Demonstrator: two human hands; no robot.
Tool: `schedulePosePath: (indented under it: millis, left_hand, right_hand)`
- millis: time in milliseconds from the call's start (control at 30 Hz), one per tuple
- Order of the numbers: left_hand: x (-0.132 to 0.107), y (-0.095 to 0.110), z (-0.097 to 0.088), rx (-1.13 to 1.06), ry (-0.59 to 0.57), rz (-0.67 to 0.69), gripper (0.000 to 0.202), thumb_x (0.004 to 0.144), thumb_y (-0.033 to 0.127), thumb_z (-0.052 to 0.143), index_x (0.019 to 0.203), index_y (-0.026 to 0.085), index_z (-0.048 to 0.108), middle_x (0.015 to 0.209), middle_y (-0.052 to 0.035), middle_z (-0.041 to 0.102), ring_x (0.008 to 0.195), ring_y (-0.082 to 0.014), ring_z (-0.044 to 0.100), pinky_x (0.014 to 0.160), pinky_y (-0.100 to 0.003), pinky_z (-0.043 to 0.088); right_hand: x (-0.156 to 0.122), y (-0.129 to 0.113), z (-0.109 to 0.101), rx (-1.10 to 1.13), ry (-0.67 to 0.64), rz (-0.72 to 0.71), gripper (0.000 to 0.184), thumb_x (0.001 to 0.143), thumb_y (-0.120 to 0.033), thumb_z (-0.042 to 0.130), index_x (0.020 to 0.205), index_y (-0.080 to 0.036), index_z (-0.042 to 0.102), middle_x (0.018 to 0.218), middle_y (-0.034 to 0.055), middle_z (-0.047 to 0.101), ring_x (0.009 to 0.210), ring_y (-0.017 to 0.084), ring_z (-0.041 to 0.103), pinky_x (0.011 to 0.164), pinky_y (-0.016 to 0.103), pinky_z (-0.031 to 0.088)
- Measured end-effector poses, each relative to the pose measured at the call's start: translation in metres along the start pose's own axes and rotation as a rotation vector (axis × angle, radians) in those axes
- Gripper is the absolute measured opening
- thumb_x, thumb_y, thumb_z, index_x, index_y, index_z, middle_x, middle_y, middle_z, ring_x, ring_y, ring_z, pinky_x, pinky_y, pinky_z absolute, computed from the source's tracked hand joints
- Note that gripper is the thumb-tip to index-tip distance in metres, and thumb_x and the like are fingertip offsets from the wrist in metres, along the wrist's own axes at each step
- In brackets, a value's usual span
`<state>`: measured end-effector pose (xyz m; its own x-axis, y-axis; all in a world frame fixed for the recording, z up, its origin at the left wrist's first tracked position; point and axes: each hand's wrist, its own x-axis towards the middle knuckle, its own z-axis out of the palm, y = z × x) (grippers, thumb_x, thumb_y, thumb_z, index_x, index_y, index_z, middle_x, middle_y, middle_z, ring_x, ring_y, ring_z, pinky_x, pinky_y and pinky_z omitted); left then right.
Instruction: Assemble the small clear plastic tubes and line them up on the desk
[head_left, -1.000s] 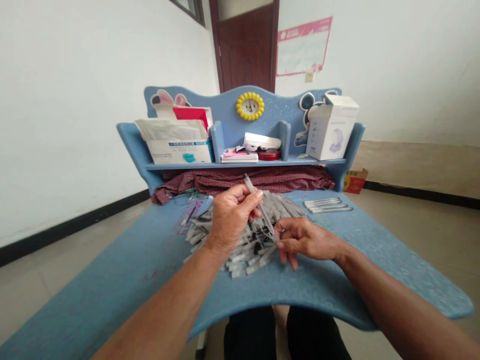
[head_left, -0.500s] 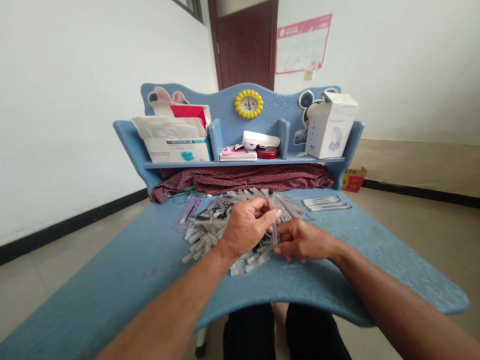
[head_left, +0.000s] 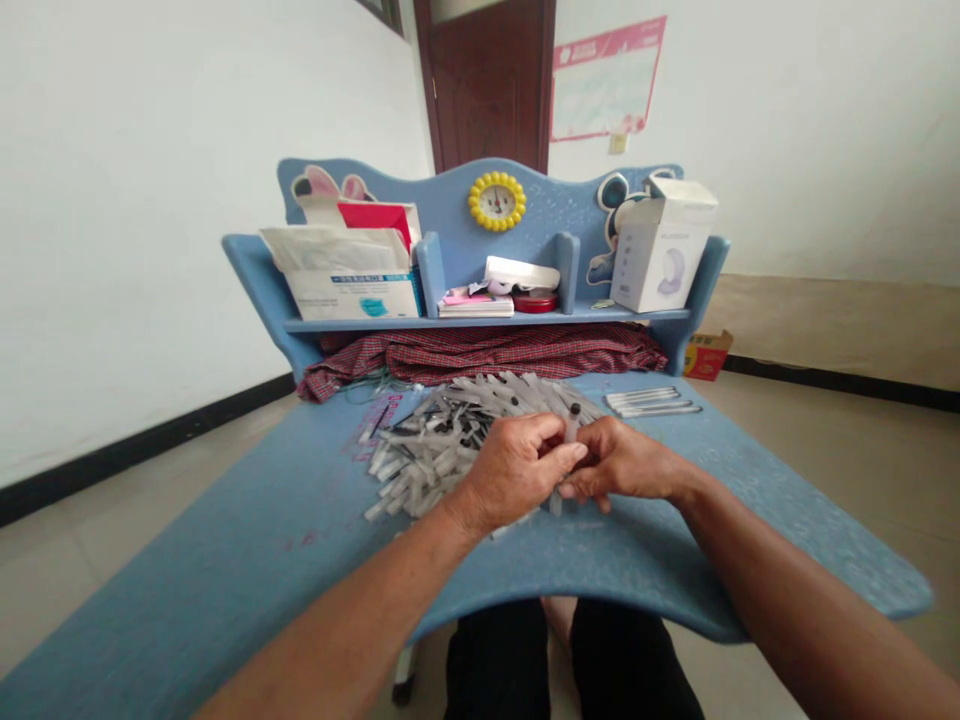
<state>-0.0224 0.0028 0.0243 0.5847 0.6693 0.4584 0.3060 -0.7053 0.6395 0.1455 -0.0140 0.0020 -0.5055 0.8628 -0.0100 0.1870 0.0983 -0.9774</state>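
Observation:
A heap of clear plastic pen barrels and dark parts (head_left: 450,435) lies in the middle of the blue desk (head_left: 225,560). My left hand (head_left: 517,470) and my right hand (head_left: 626,462) meet at the heap's right edge, fingers closed together round one upright clear pen tube (head_left: 573,420) with a dark tip. Both hands pinch the same tube; its lower end is hidden by my fingers.
Three finished pens (head_left: 652,402) lie side by side at the back right. A red checked cloth (head_left: 480,352) runs under the shelf (head_left: 487,320), which carries a mask box (head_left: 349,285), a white carton (head_left: 660,255), papers and a yellow clock (head_left: 497,200). My knees show below the desk's front edge.
My left hand brought the pen tube down and rightward from a raised slant to upright. My right hand closed in and now grips it too. The camera tilted slightly.

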Motion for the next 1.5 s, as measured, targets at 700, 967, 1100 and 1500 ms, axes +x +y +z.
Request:
schedulePosePath:
  millis: [700,967,1100,1500]
  left_hand:
    - [-0.005,0.005,0.006,0.070,0.011,0.106,0.021,0.079,0.023,0.056,0.059,0.016,0.054,0.054,0.0017,0.053,0.052,-0.0084,0.049,0.051,-0.019,0.036]
    - [-0.006,0.009,0.005,0.092,0.052,0.169,0.021,0.076,0.018,0.058,0.056,0.014,0.053,0.054,0.0026,0.053,0.051,-0.0066,0.049,0.048,-0.017,0.036]
    - [-0.006,0.011,0.005,0.099,0.038,0.152,0.027,0.077,0.020,0.057,0.053,0.015,0.046,0.050,0.0040,0.048,0.050,-0.0062,0.047,0.046,-0.016,0.034]
    - [-0.009,0.011,0.003,0.076,-0.005,0.075,0.028,0.077,0.022,0.057,0.053,0.015,0.044,0.049,0.0043,0.048,0.048,-0.0059,0.047,0.045,-0.016,0.033]
  right_hand:
    - [-0.021,-0.019,-0.015,0.003,0.277,-0.345,0.030,0.071,-0.034,0.071,0.090,-0.013,0.059,0.049,-0.0038,0.056,0.033,0.004,0.042,0.032,0.016,0.034]
    - [-0.019,-0.023,0.003,-0.152,0.391,-0.417,0.018,0.075,-0.028,0.067,0.076,-0.014,0.057,0.043,-0.0067,0.049,0.034,0.004,0.041,0.033,0.015,0.030]
    - [-0.021,-0.028,0.002,-0.324,0.396,-0.481,0.014,0.077,-0.025,0.065,0.072,-0.014,0.056,0.043,-0.0064,0.049,0.039,0.005,0.043,0.039,0.016,0.033]
    - [-0.022,-0.034,0.006,-0.479,0.372,-0.503,0.013,0.078,-0.020,0.061,0.069,-0.014,0.054,0.045,-0.0066,0.048,0.042,0.005,0.042,0.042,0.017,0.031]
